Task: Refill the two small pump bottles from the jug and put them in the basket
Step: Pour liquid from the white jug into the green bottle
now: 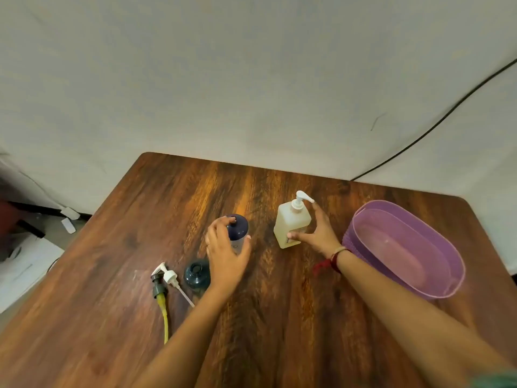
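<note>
A small dark blue bottle (240, 227) stands near the middle of the wooden table (279, 317) with no pump on it. My left hand (225, 250) grips it, fingers over its top and thumb on its right side. A second small dark bottle (197, 274) stands open just left of my left wrist. Two pump heads lie beside it, a white one (171, 278) and one with a dark collar and yellow tube (160, 291). The jug, a pale square pump bottle (291, 224), stands to the right. My right hand (319, 235) holds it, thumb in front and fingers behind.
An oval purple basket (356, 219) sits at the table's right side with nothing in it. A white wall rises behind the table, and a black cable (436, 124) runs along it. Papers and clutter lie on the floor at the left.
</note>
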